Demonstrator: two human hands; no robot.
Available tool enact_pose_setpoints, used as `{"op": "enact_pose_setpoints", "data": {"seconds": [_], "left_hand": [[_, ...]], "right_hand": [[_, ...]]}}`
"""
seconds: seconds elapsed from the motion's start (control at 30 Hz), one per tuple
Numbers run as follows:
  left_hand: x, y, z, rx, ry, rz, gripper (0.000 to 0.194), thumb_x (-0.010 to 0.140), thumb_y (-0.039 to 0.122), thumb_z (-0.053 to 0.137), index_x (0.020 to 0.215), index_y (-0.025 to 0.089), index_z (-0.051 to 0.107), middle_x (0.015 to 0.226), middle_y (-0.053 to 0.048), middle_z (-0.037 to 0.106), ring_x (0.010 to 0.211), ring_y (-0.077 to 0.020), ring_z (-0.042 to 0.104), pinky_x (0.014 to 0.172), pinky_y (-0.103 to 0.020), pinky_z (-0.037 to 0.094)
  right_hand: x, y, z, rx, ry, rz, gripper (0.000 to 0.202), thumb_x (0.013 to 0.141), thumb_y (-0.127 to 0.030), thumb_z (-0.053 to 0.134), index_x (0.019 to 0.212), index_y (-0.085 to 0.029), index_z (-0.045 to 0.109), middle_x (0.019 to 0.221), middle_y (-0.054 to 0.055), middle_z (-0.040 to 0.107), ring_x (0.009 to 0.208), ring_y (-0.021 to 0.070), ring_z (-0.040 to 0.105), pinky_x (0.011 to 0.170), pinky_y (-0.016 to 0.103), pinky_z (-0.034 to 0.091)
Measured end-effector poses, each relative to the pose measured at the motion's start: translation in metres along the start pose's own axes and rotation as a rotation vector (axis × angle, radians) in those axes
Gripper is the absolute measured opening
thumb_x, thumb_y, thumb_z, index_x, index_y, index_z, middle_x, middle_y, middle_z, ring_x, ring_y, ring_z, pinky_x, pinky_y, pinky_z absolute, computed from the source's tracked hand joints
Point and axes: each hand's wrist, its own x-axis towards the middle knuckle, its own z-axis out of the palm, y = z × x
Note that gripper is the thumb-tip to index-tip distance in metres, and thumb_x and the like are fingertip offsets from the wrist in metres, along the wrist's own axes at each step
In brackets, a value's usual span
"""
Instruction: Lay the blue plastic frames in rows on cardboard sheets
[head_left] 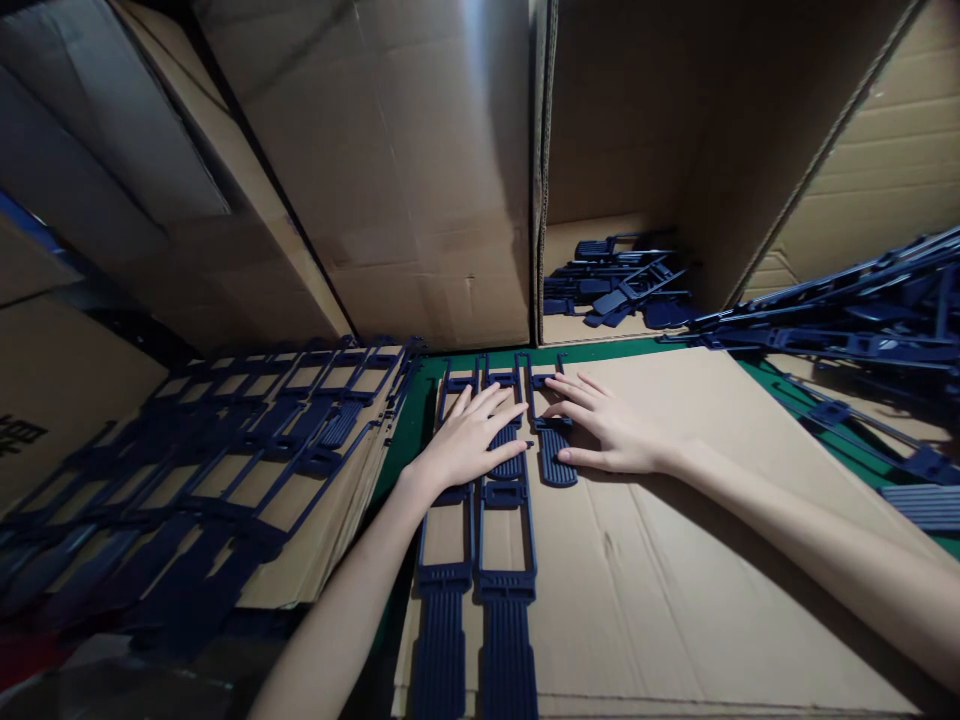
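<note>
Two long dark blue plastic frames with ribbed ends (508, 650) lie side by side on a flat cardboard sheet (675, 560). My left hand (471, 438) rests over their upper part with its fingers spread, hiding some of it. A shorter dark blue piece with a rounded ribbed end (556, 458) lies just to the right of them. My right hand (606, 425) is spread at that piece, fingertips on its frame and thumb by its ribbed part. Neither hand is wrapped round anything.
Rows of similar blue frames (247, 470) cover a cardboard stack at the left. An open cardboard box (622, 110) at the back holds loose blue pieces (622, 280). More blue parts (885, 330) are heaped at the right over the green surface (772, 385).
</note>
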Motion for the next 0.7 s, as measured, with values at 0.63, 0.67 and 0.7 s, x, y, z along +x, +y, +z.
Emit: {"op": "enact_pose_setpoints", "data": {"seconds": [0.63, 0.67, 0.7], "left_hand": [[-0.001, -0.001, -0.001, -0.004, -0.009, -0.012, 0.056, 0.093, 0.058, 0.032, 0.142, 0.029, 0.036, 0.153, -0.004, 0.027, 0.144, -0.0241, 0.014, 0.117, -0.049, 0.009], [-0.001, -0.001, -0.001, -0.006, -0.01, -0.011, 0.056, 0.094, 0.058, 0.032, 0.142, 0.029, 0.036, 0.153, -0.004, 0.027, 0.144, -0.0242, 0.014, 0.117, -0.049, 0.009], [-0.001, -0.001, -0.001, -0.009, -0.012, -0.011, 0.056, 0.094, 0.058, 0.031, 0.141, 0.029, 0.036, 0.153, -0.004, 0.027, 0.144, -0.0242, 0.014, 0.117, -0.049, 0.009]], "right_hand": [[0.004, 0.012, -0.005, 0.07, 0.028, 0.008, 0.04, 0.09, -0.047, 0.047, 0.121, -0.024, 0.055, 0.149, 0.009, 0.036, 0.139, 0.0284, 0.026, 0.112, 0.055, 0.023], [0.001, 0.018, -0.011, 0.069, 0.061, 0.047, 0.035, 0.092, -0.044, 0.044, 0.118, -0.024, 0.057, 0.144, 0.009, 0.043, 0.135, 0.0279, 0.035, 0.109, 0.053, 0.03], [-0.002, 0.025, -0.018, 0.058, 0.11, 0.102, 0.032, 0.093, -0.04, 0.042, 0.115, -0.024, 0.057, 0.137, 0.009, 0.051, 0.128, 0.0274, 0.044, 0.104, 0.051, 0.037]]}}
